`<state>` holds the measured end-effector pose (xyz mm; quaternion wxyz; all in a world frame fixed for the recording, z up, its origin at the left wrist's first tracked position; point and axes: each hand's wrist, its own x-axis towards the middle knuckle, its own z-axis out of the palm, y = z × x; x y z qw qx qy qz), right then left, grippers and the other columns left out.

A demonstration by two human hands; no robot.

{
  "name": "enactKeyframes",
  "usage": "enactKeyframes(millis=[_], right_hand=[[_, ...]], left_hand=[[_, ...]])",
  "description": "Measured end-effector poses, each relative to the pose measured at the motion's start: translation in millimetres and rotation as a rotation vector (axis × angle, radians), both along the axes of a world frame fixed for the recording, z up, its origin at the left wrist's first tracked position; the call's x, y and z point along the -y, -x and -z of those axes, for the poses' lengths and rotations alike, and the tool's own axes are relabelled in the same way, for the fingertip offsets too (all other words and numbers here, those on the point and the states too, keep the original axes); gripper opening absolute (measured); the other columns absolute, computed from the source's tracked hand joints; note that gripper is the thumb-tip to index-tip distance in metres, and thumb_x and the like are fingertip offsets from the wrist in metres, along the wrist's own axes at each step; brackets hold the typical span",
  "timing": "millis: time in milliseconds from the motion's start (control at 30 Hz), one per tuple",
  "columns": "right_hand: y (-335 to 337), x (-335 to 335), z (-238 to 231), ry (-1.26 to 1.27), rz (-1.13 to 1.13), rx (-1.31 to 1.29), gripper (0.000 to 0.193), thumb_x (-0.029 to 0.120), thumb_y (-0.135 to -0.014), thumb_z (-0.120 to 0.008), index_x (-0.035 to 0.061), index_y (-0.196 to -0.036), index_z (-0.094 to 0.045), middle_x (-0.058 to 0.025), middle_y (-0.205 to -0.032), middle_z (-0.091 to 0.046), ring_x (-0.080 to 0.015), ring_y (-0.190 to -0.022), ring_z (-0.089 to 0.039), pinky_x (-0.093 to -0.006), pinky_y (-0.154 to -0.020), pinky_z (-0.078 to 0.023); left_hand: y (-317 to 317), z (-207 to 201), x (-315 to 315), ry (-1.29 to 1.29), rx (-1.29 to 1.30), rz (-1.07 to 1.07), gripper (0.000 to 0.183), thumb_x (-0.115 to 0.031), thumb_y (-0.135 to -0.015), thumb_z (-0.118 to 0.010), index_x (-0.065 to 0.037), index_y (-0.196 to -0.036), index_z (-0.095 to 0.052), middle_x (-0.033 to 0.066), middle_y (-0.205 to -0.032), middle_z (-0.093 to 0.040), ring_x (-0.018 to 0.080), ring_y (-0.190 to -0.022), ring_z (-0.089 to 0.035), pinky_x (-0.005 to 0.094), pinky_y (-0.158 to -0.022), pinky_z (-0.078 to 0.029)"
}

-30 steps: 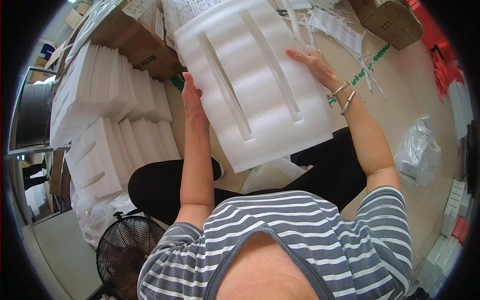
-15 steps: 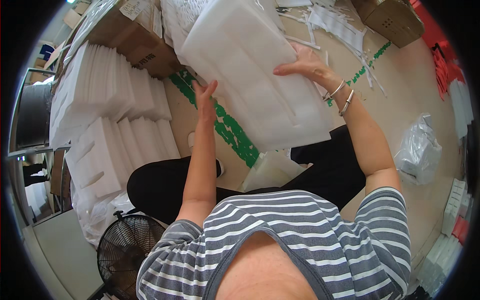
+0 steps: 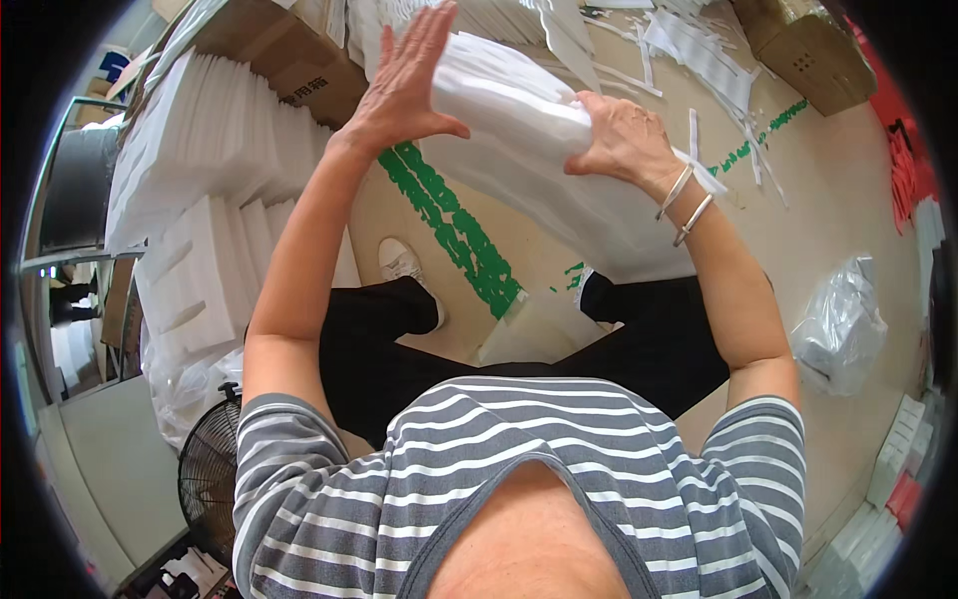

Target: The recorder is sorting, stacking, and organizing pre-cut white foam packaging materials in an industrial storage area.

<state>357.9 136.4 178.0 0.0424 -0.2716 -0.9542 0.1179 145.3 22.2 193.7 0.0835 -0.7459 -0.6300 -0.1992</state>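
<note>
A bundle of white foam sheets (image 3: 559, 190) is in front of me, tilted with its long edge toward me. My right hand (image 3: 627, 142) grips its right side, thumb on the near face and fingers over the top edge. At the bundle's far left end is my left hand (image 3: 407, 92), with its fingers stretched and spread, thumb pointing right. Whether the left palm touches the foam I cannot tell. Between my legs lies a pale, translucent sheet (image 3: 544, 329) on the floor.
Tall stacks of white foam sheets (image 3: 200, 160) stand at my left, beside a cardboard box (image 3: 284, 50). A black fan (image 3: 208, 469) is near my left elbow. White offcut strips (image 3: 699, 70), another box (image 3: 808, 50) and a clear plastic bag (image 3: 843, 324) are on the right.
My left hand has moved farther away and spread its fingers at the bundle's far end. The bundle has tipped, showing its layered top edge; my right hand still holds it.
</note>
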Motion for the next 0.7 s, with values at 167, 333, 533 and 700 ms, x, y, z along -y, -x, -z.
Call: enactKeyframes(millis=[167,333,533,700], right_hand=[[1,-11,-8,0.117,0.082,0.051,0.067,0.040,-0.046,-0.066,0.0067,-0.103,-0.049,-0.0143,-0.086,-0.057,-0.0284,-0.082,-0.055,-0.0368,-0.071,-0.043],[-5,-9,-14,0.158,-0.018,-0.042,0.073,0.041,-0.047,-0.067,0.0047,-0.107,-0.047,-0.0148,-0.091,-0.057,-0.0283,-0.085,-0.054,-0.0348,-0.074,-0.042],[-1,7,-10,0.041,-0.122,0.019,0.066,0.037,-0.048,-0.067,0.0042,-0.103,-0.048,-0.0146,-0.091,-0.055,-0.0294,-0.086,-0.053,-0.0374,-0.074,-0.043],[12,20,-15,-0.035,-0.203,0.201,0.060,0.032,-0.048,-0.066,0.0054,-0.099,-0.049,-0.0148,-0.081,-0.057,-0.0285,-0.081,-0.055,-0.0383,-0.070,-0.044]], left_hand=[[-3,20,-3,-0.147,0.164,-0.206,0.109,-0.043,-0.048,-0.073,-0.005,-0.129,-0.012,0.0146,-0.134,-0.014,0.0302,-0.125,-0.007,0.0437,-0.100,-0.007],[-11,18,-3,-0.148,-0.198,-0.306,0.099,-0.056,-0.056,-0.062,-0.005,-0.128,-0.017,0.0158,-0.134,-0.014,0.0347,-0.124,-0.003,0.0447,-0.099,-0.008],[-20,-11,-10,0.127,-0.366,0.036,0.098,-0.041,-0.049,-0.071,-0.007,-0.127,-0.022,0.0112,-0.133,-0.019,0.0267,-0.125,-0.010,0.0463,-0.100,-0.005],[-47,8,-19,0.309,-0.174,0.237,0.102,-0.034,-0.043,-0.075,-0.005,-0.125,-0.023,0.0114,-0.126,-0.031,0.0234,-0.121,-0.023,0.0478,-0.100,-0.010]])
